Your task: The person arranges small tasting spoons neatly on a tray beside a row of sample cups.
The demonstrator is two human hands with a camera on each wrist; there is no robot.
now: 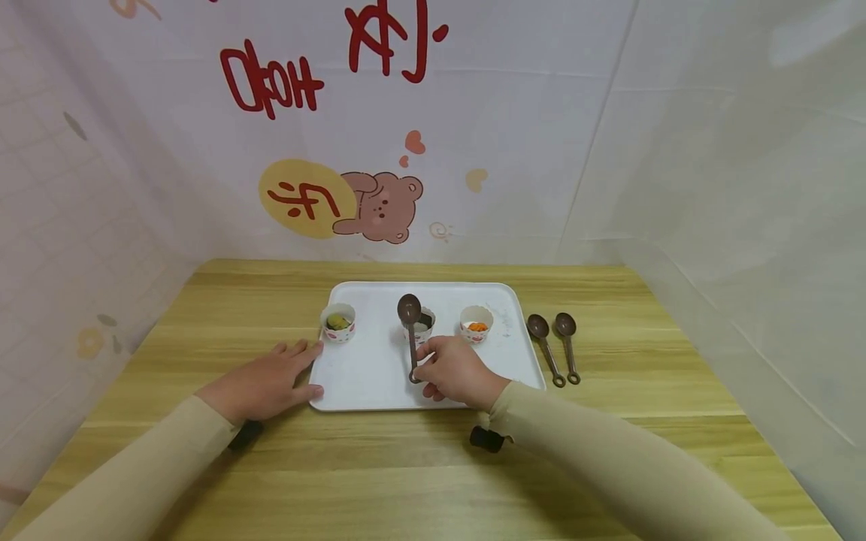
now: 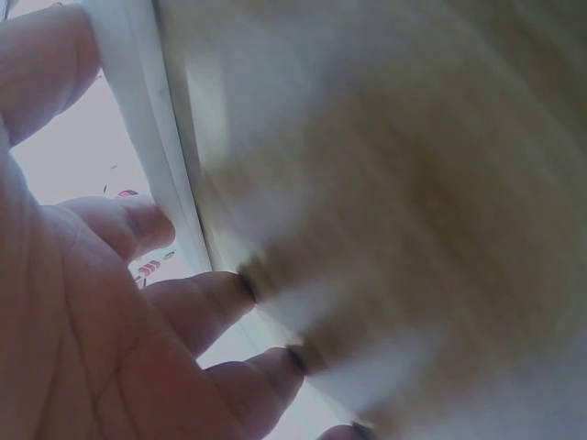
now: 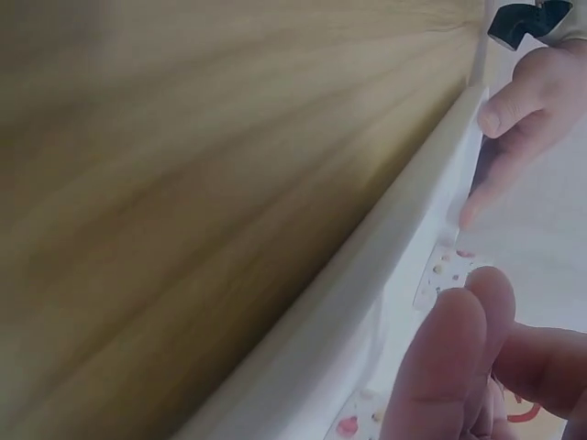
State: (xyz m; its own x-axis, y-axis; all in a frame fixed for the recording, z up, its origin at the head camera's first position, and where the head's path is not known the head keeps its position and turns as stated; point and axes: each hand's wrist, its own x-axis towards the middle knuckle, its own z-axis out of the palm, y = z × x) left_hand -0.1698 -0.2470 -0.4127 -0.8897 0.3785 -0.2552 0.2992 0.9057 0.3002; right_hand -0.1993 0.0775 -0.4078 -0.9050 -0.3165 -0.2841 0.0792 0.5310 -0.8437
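Note:
Between its thumb and fingers my right hand (image 1: 456,370) pinches the handle end of a brown measuring spoon (image 1: 409,309). The spoon's bowl points away from me, over the middle paper cup (image 1: 421,344), and partly hides it. Dark and greyish contents show inside that cup. With fingers spread, my left hand (image 1: 267,383) touches the left edge of the white tray (image 1: 368,387); the left wrist view shows its fingertips along the rim. On the tray, a left cup (image 1: 338,333) holds something yellow-green, and a right cup (image 1: 476,334) holds something orange.
Two more brown spoons, one (image 1: 546,349) nearer the tray and another (image 1: 568,348) beside it, lie right of the tray. The wooden table (image 1: 379,481) is enclosed by pale cloth; the back cloth (image 1: 514,128) carries red writing and a printed bear.

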